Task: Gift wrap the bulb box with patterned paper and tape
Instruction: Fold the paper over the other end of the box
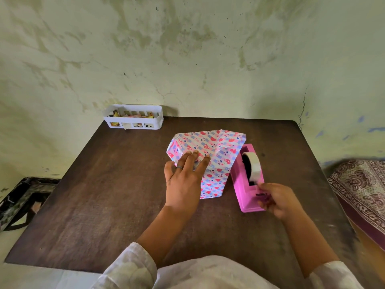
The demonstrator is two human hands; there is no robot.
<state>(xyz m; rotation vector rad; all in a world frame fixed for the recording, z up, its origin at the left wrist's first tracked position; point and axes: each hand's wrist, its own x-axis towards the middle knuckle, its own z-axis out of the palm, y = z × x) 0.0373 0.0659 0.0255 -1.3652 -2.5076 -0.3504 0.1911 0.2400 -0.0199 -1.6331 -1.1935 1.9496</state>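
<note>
Dark wooden table [104, 205] against stained wall. Left hand [183, 182], fingers straight, presses patterned paper [214, 151] flat over the box, likely holding the fold. Right hand [277, 200], fingers curled, pinches tape at pink dispenser [245, 190], just right of the parcel.

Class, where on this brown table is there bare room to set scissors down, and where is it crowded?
Bare: the dark brown wooden table left of the left hand, below the white slotted basket. Crowded: heart-patterned wrapped box, pink tape dispenser and right hand.
</note>
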